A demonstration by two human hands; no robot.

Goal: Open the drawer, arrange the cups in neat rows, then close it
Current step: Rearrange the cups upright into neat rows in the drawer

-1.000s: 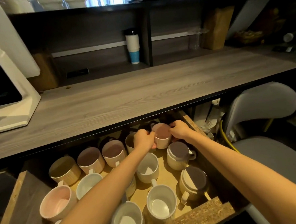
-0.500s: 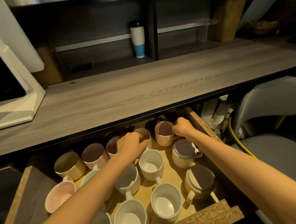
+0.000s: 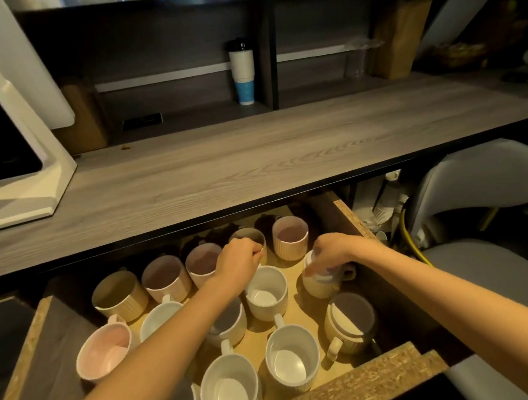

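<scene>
Cups (image 3: 292,362): location, finish?
— Inside the open drawer (image 3: 360,382); ribbed walls, white nearest, pink and beige farther back.
Hands?
— The left hand (image 3: 238,263) pinches a tan cup (image 3: 247,232) by its rim, fingers curled; the right hand (image 3: 331,253) curls its fingers over a cream cup (image 3: 319,288).

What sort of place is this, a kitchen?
Probably an office pantry or break room: a drawer full of mugs, stacked paper cups on the shelf, and a grey chair beside the wooden counter.
</scene>
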